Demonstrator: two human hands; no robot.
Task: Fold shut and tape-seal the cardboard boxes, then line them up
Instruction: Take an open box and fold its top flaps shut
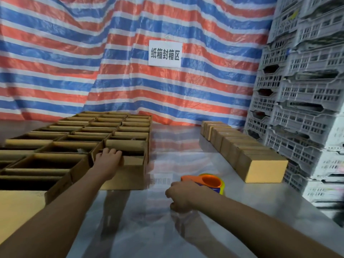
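My left hand [108, 161] grips the near rim of an open cardboard box [128, 175] at the right front corner of a block of several open boxes [78, 138] on the left of the steel table. My right hand [183, 196] is curled around the handle of an orange tape dispenser [208, 182] that sits on the table, to the right of that box. A row of several closed boxes [242, 151] runs along the table's right side, from the far end toward me.
The shiny steel table [167, 220] stretches in front of me. White plastic crates [301, 90] are stacked high at the right. A striped red, blue and white tarp [111, 62] with a paper sign [165, 54] hangs behind the table.
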